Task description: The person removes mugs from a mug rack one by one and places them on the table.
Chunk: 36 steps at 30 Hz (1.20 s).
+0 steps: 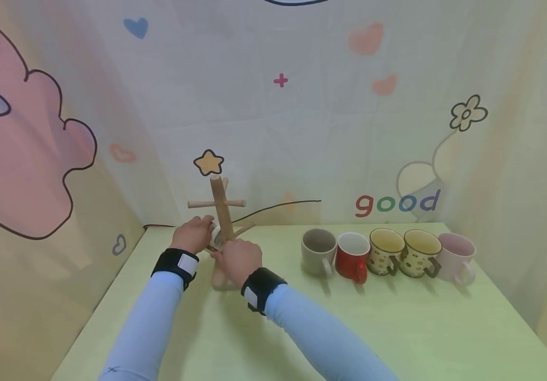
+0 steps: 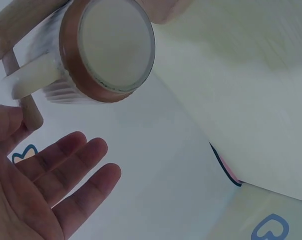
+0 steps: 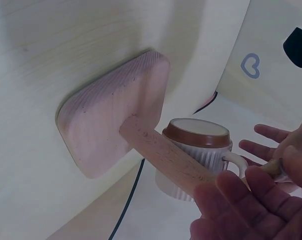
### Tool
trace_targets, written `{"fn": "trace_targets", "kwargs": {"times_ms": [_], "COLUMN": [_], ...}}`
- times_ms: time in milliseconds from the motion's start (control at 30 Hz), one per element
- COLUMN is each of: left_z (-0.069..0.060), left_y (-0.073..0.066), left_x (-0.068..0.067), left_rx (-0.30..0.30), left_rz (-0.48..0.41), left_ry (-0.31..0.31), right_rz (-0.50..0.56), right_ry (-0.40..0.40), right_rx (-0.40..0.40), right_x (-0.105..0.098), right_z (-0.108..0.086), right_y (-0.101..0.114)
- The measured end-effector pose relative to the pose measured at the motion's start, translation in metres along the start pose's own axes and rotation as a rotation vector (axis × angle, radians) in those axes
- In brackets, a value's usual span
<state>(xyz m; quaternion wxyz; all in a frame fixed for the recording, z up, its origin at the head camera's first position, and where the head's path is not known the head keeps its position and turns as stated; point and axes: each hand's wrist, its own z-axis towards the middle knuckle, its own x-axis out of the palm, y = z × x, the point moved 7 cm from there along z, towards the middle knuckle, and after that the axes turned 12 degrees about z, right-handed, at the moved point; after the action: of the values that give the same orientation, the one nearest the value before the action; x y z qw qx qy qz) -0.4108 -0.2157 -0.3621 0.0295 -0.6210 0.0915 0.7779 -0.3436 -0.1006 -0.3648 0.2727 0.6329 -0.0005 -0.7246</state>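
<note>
A wooden mug tree [image 1: 224, 211] stands on the table at the left of the head view. My right hand [image 1: 242, 260] grips its post [image 3: 163, 157] low down, with fingers curled by the wood. A ribbed white mug with a brown band [image 2: 111, 47] hangs bottom-up by its handle on a peg [image 2: 32, 112], beside the post. At that peg's end is my left hand [image 1: 192, 234], a finger touching the wood and the other fingers [image 2: 73, 175] extended, apart from the mug. In the head view the hands mostly hide this mug.
To the right stand a grey mug [image 1: 318, 253], a red mug [image 1: 349, 263], two spotted yellow mugs [image 1: 385, 254] and a pink mug [image 1: 454, 259] in a row, handles toward me. Other pegs [image 1: 202, 204] stick out near the tree's top. A printed curtain [image 1: 254, 121] rises behind the table.
</note>
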Motion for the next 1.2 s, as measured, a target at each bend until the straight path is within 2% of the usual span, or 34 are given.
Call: {"fn": "trace_targets", "kwargs": {"times_ms": [100,300,433,633,733,867,1067,1200], "left_z": [0.0,-0.003,-0.007,-0.012,-0.015,-0.018,-0.025,-0.028], "left_y": [0.001,0.004,0.008,0.016,0.018,0.021,0.026,0.027], "left_x": [0.002,0.003,0.002,0.002,0.002,0.003,0.007,0.007], "left_rx": [0.001,-0.024,-0.055,-0.119,-0.139,-0.14,-0.129,-0.128], "left_rz": [0.003,-0.062,-0.088,-0.13,-0.129,-0.1,-0.062,-0.038], "left_ry": [0.004,0.007,0.015,0.057,0.062,0.035,0.002,0.001], "right_rz": [-0.014,-0.053,-0.119,-0.15,-0.177,-0.198,-0.111,-0.075], "right_ry": [0.001,-0.001,0.025,0.035,0.03,0.025,-0.055,-0.075], "right_rx": [0.004,-0.001,-0.037,-0.03,-0.047,-0.055,0.01,0.026], "right_x": [0.001,0.002,0.004,0.004,0.004,0.002,-0.002,-0.002], "right_z": [0.0,-0.001,-0.001,0.002,0.003,0.004,0.008,0.012], "right_y": [0.001,0.003,0.003,-0.008,-0.013,-0.017,-0.028,-0.033]}}
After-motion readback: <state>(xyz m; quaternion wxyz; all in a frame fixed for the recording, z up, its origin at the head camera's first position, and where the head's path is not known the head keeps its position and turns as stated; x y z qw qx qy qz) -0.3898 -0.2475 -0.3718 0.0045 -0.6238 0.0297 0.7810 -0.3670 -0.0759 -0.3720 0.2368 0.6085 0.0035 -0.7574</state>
